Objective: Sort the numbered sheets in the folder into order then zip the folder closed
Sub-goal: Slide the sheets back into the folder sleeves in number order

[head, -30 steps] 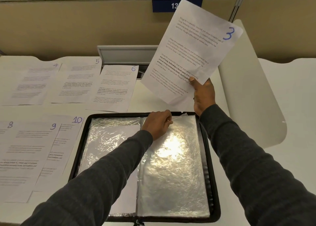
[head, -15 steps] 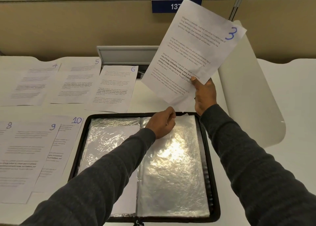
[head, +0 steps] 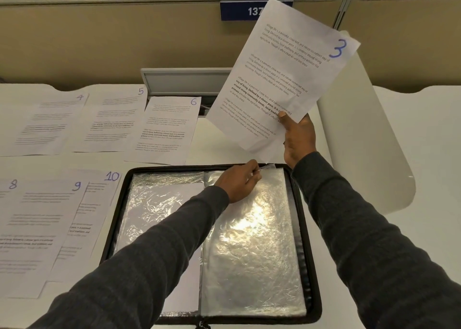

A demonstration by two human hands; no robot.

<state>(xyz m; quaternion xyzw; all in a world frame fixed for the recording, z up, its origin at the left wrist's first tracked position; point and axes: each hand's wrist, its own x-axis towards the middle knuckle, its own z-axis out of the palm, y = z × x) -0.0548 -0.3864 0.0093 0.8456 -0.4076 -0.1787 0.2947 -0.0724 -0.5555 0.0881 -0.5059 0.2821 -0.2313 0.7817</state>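
Fingers (head: 284,117) of the right hand (head: 298,139) are being closed on the lower corner of sheet 3 (head: 282,74), thumb on the printed side. The sheet is being held up in the air, tilted, above the far edge of the open folder (head: 310,266). Fingers (head: 255,173) of the left hand (head: 238,182) are being pinched on the top edge of the right plastic pocket (head: 249,241), and its corner is being lifted a little. The folder is lying flat on the worktop (head: 431,229) with its zip undone.

Sliding sheet 3 into this pocket is being judged as the step in hand, and several things could go wrong there. Because the sheet is being gripped at one corner only, it could bend or crease when its edge is being pushed against the thin, crinkled plastic. If both layers of the pocket are being pinched together, the mouth is not opening, and the sheet could slide on top instead of inside. Too strong a pull could tear the plastic.

The order is also being put at risk. A white sheet is showing in the left pocket (head: 159,204), but its number cannot be read.

Sheet 10 (head: 102,204) is lying just beside the folder, and sheet 6 (head: 167,129) near its far edge, so either could be dragged out of place by a sleeve.
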